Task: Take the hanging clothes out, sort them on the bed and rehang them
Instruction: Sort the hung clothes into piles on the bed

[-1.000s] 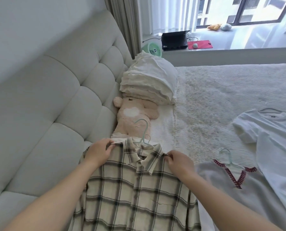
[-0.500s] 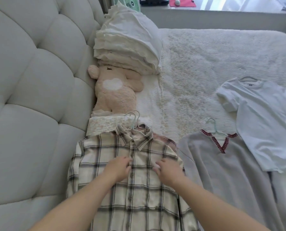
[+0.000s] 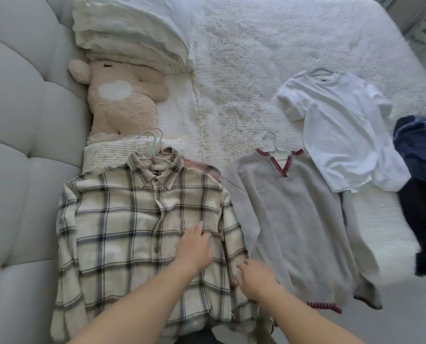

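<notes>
A cream-and-black plaid flannel shirt lies flat at the bed's seven o'clock. The left hand presses it, fingers spread; the right hand pinches its sleeve edge. Tugging might slip its pale green hanger loose.

The bed carries a plaid shirt, a grey sweater, a white T-shirt, a dark garment, a plush toy and a pillow.
</notes>
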